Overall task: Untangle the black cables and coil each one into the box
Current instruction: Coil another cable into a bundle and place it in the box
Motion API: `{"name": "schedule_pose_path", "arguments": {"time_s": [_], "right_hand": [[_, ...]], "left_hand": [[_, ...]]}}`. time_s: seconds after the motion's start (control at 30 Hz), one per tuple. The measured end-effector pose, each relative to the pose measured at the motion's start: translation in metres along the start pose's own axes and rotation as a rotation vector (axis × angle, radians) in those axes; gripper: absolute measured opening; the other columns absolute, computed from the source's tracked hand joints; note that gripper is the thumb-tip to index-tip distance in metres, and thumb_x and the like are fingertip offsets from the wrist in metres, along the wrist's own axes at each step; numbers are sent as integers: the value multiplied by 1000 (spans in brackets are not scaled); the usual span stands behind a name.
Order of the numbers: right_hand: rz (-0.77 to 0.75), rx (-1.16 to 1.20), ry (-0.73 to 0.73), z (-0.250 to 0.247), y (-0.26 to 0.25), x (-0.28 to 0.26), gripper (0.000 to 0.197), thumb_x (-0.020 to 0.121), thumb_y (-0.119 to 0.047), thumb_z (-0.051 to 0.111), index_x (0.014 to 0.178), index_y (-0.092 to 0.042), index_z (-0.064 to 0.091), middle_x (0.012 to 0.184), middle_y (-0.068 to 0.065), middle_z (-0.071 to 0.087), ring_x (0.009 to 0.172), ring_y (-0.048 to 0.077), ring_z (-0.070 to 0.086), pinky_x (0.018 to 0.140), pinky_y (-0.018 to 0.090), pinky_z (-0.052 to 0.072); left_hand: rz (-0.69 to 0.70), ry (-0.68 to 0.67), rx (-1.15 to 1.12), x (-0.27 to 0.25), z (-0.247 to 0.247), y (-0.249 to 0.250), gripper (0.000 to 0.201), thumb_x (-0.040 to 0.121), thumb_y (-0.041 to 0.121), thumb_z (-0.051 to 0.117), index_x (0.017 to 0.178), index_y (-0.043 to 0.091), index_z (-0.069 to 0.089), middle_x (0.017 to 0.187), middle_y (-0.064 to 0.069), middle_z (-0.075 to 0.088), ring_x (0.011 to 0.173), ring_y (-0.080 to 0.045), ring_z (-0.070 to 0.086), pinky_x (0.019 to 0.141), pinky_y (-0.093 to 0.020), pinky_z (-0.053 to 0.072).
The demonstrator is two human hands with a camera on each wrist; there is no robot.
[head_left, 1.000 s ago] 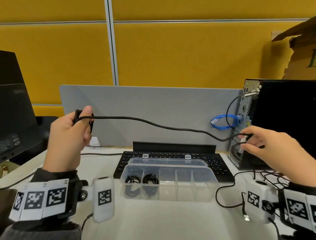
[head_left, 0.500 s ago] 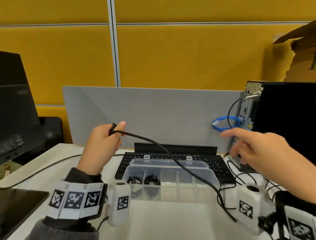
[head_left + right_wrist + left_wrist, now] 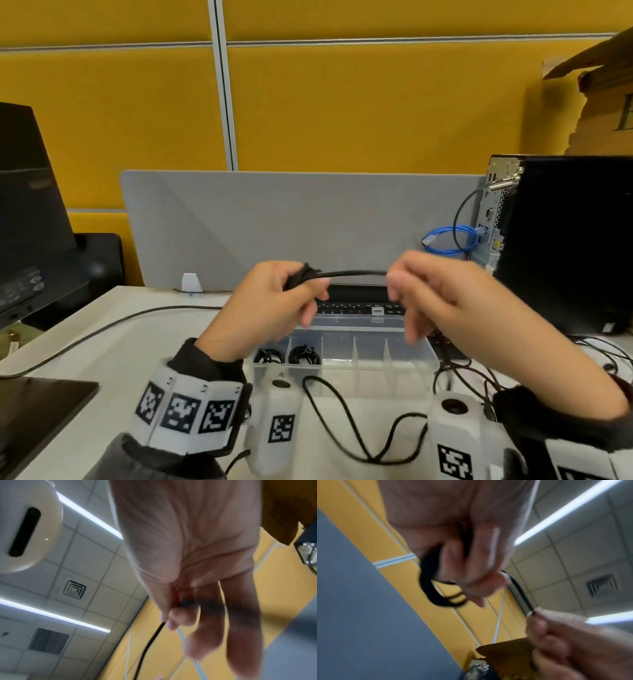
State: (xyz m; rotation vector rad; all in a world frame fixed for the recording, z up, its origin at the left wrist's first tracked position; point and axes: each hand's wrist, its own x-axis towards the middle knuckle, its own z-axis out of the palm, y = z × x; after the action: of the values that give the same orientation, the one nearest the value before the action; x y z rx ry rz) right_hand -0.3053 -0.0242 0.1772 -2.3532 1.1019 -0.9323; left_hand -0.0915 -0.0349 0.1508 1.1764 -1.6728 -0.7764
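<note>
My left hand (image 3: 294, 294) is raised above the clear plastic box (image 3: 411, 368) and grips a small bundle of black cable loops (image 3: 429, 582). From it a short straight length of the black cable (image 3: 352, 273) runs right to my right hand (image 3: 399, 287), which pinches it between thumb and forefinger (image 3: 173, 616) while the other fingers hang loose. The slack of the cable (image 3: 346, 421) lies in a curve on the desk in front of the box. Two coiled black cables (image 3: 287, 354) sit in the box's two leftmost compartments.
A black keyboard (image 3: 356, 308) lies behind the box, against a grey divider (image 3: 274, 222). A computer tower (image 3: 565, 240) with a blue cable (image 3: 448, 240) stands at right, more tangled black cables (image 3: 479, 373) beside it. A monitor (image 3: 27, 205) stands at left.
Both hands have come together over the box. My right hand, open half a second ago, now pinches the cable close to my left hand, and the stretched span has become short.
</note>
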Motion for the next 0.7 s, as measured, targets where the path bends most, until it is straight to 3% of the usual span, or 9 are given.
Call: {"name": "schedule_pose_path", "arguments": {"time_s": [0.07, 0.13, 0.2, 0.27, 0.37, 0.43, 0.5, 0.57, 0.7], "right_hand": [[-11, -19, 252, 2, 9, 4, 18, 94, -28, 44, 81, -25, 55, 55, 10, 59, 45, 7, 58, 53, 20, 50], [-29, -104, 358, 11, 17, 11, 15, 95, -28, 43, 89, -27, 57, 58, -1, 53, 51, 4, 56, 48, 14, 43], [-14, -192, 244, 26, 23, 17, 22, 95, -35, 39, 104, -31, 58, 75, -7, 62, 71, 3, 60, 66, 22, 48], [-14, -235, 22, 41, 24, 19, 26, 97, -37, 34, 115, -31, 52, 89, -6, 65, 83, 14, 62, 75, 33, 49], [8, -218, -290, 50, 16, 15, 16, 101, -34, 29, 110, -29, 42, 87, -8, 57, 74, 13, 55, 74, 38, 49], [28, -206, -408, 50, 15, 13, 14, 102, -29, 29, 98, -22, 40, 76, -5, 52, 64, 15, 47, 73, 45, 48], [53, -231, -432, 46, 19, 15, 16, 101, -28, 30, 94, -19, 41, 72, -3, 48, 59, 15, 42, 68, 44, 47], [65, -262, -420, 42, 22, 17, 16, 101, -31, 32, 95, -21, 43, 71, -6, 47, 59, 12, 44, 61, 35, 42], [65, -329, -412, 33, 31, 16, 15, 100, -30, 36, 89, -27, 46, 69, -9, 49, 58, 6, 42, 62, 26, 41]], "left_hand": [[42, -334, -217, -7, 1, 4, 28, 92, 29, 54, 79, 7, 65, 46, 3, 57, 28, -6, 35, 44, -24, 26], [103, -583, -520, -12, 7, 8, 36, 89, 36, 54, 87, 3, 68, 52, -2, 63, 29, -2, 44, 45, -18, 36], [169, -561, -803, -11, 17, 14, 41, 88, 34, 52, 94, -3, 68, 64, -9, 68, 40, -6, 58, 57, -13, 48], [230, -309, -861, -7, 22, 17, 36, 92, 29, 49, 102, -2, 66, 84, -13, 73, 67, -15, 70, 71, -19, 53], [300, 19, -582, 0, 19, 10, 35, 92, 28, 36, 116, 8, 54, 110, -9, 70, 105, -20, 66, 93, -26, 49], [296, 55, -247, -1, 18, 4, 30, 91, 25, 40, 121, 21, 45, 119, 2, 65, 112, -8, 60, 99, -20, 43], [244, -66, 72, -2, 21, -1, 48, 90, 12, 50, 131, 26, 30, 124, 14, 56, 111, 5, 55, 96, -12, 41], [253, -102, 407, -1, 25, -8, 67, 84, 7, 57, 138, 23, 21, 119, 18, 52, 104, 5, 56, 95, -13, 42], [243, 157, 630, 3, 15, -13, 49, 84, 16, 65, 124, 15, 36, 102, 9, 57, 88, -7, 58, 87, -29, 50]]}}
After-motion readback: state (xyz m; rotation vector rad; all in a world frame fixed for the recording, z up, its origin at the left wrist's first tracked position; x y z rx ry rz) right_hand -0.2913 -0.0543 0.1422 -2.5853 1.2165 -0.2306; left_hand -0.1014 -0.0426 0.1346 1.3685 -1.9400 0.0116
